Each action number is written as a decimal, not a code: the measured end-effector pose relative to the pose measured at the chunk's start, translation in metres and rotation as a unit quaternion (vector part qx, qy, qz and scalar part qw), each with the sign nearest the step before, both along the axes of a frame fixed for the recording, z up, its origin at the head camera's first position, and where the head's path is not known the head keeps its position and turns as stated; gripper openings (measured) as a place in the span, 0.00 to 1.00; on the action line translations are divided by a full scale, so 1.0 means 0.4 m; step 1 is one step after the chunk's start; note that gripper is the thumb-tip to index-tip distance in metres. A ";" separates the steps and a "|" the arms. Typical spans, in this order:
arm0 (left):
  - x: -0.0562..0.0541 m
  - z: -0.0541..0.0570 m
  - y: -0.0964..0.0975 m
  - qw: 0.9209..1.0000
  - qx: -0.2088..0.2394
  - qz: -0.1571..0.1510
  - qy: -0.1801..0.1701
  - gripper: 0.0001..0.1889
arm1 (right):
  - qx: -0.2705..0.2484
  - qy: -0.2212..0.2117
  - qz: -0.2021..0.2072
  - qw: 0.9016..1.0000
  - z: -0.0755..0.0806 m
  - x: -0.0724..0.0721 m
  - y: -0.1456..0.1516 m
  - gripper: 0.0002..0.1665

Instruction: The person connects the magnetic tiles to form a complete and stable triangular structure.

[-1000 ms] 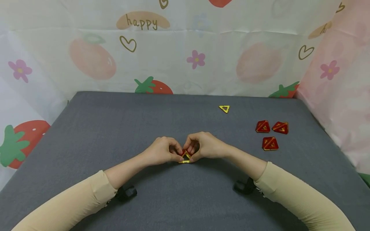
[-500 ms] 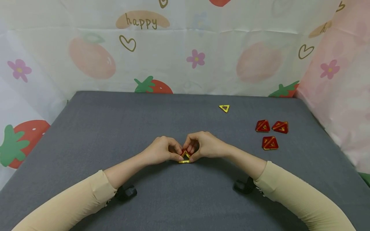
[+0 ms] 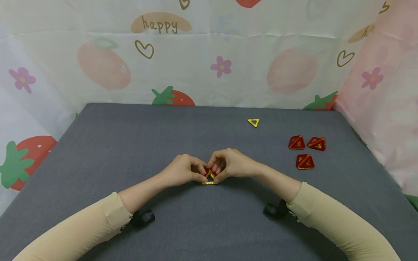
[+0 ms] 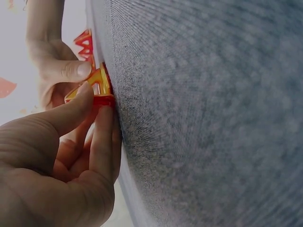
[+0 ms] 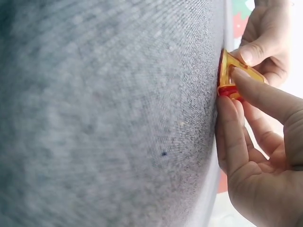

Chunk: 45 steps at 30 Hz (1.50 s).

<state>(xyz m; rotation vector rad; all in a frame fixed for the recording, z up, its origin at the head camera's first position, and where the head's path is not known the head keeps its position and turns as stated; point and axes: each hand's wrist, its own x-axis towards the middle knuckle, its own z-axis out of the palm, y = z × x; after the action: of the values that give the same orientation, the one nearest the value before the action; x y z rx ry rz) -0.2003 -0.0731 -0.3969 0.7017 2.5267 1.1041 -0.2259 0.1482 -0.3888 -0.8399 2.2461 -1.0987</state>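
Note:
At the middle of the table, both hands hold a small pyramid of translucent triangular magnetic tiles (image 3: pixel 208 183). Its near face is a yellow open-centred triangle, and red tiles show at its sides. My left hand (image 3: pixel 183 170) pinches its left side, with the thumb on the yellow tile (image 4: pixel 102 78) and the fingers behind the red edge. From the other side my right hand (image 3: pixel 236 165) grips it the same way, thumb on the yellow face (image 5: pixel 226 66). The base sits right at the cloth in both wrist views. Fingers hide most of the back.
Three red tile pieces (image 3: pixel 305 162) with raised triangular shapes lie on the right part of the grey cloth-covered table (image 3: pixel 130 130). Farther back is a single yellow triangle tile (image 3: pixel 253 123). A printed fabric backdrop (image 3: pixel 183 65) stands behind the table.

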 end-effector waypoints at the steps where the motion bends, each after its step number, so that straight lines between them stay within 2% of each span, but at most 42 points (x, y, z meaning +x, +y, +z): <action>1: 0.000 0.000 -0.001 1.000 0.000 0.000 -0.001 0.04 | 0.000 -0.002 0.001 1.000 0.000 -0.001 0.000 0.23; 12: -0.001 -0.002 -0.005 1.000 0.010 0.001 -0.015 0.05 | 0.010 -0.021 0.006 1.000 0.016 -0.013 0.015 0.26; 16: -0.002 -0.002 -0.005 1.000 0.010 -0.002 -0.018 0.05 | 0.003 -0.021 -0.026 0.999 0.029 -0.035 0.034 0.25; 20: -0.001 -0.002 -0.006 1.000 0.012 -0.004 -0.015 0.05 | -0.013 0.000 -0.091 0.996 0.038 -0.074 0.064 0.22; 22: 0.000 -0.002 -0.007 1.000 0.014 -0.006 -0.015 0.05 | -0.012 0.025 -0.140 0.990 0.041 -0.097 0.082 0.21; 24: 0.001 -0.002 -0.008 1.000 0.017 -0.007 -0.016 0.05 | -0.007 0.050 -0.195 0.980 0.043 -0.121 0.101 0.21; 28: 0.002 -0.003 -0.011 0.999 0.022 -0.011 -0.022 0.05 | 0.004 0.081 -0.304 0.949 0.046 -0.169 0.135 0.22; 32: 0.004 -0.002 -0.013 0.999 0.023 -0.012 -0.024 0.06 | 0.015 0.102 -0.376 0.921 0.044 -0.210 0.161 0.24; 35: 0.004 0.000 -0.012 0.999 0.025 -0.012 -0.025 0.05 | 0.021 0.106 -0.407 0.907 0.040 -0.233 0.178 0.25; 40: 0.003 0.001 -0.010 0.999 0.027 -0.014 -0.024 0.05 | 0.025 0.082 -0.438 0.895 0.025 -0.261 0.199 0.29; 45: 0.001 -0.001 -0.008 0.999 0.025 -0.012 -0.024 0.05 | 0.030 0.027 -0.444 0.895 0.004 -0.273 0.221 0.33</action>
<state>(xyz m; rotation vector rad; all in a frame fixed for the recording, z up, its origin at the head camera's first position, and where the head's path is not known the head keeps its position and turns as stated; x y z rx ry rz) -0.2001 -0.0764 -0.3973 0.7080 2.4525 1.1664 -0.3352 0.2365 -0.3873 0.2667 2.7529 -1.3516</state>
